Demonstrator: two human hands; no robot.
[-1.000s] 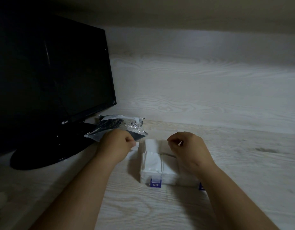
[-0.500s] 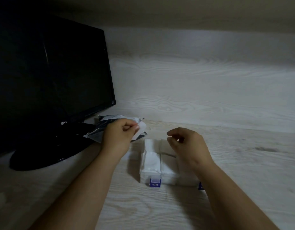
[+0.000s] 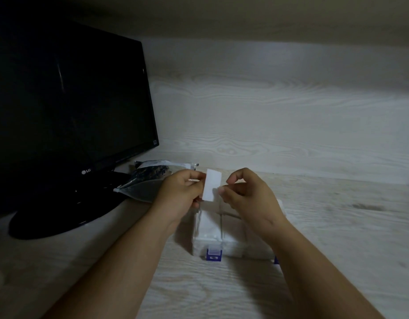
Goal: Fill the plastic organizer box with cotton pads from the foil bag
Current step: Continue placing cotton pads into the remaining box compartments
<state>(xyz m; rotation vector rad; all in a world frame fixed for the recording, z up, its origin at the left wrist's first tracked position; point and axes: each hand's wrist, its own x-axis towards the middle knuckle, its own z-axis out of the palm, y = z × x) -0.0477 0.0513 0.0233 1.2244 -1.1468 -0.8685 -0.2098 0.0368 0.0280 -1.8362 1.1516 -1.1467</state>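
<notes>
A clear plastic organizer box (image 3: pixel 210 240) with blue latches sits on the desk, its compartments packed with white cotton pads. Above its far side my left hand (image 3: pixel 178 194) pinches a white rectangular cotton pad (image 3: pixel 211 187), held upright. My right hand (image 3: pixel 247 194) meets the pad from the right, and its thumb and fingertip pinch the lower right edge. The foil bag (image 3: pixel 143 183) lies on the desk behind my left hand, partly on the monitor's base.
A black LG monitor (image 3: pixel 67 107) on a round base (image 3: pixel 60 217) fills the left side. A pale wood-grain wall (image 3: pixel 279 123) rises right behind the box. The wood-grain desk (image 3: pixel 348 226) stretches to the right and toward me.
My left hand drew a cotton pad out of the foil bag and carried it right, above the box. My right hand rose and took hold of the pad's edge.
</notes>
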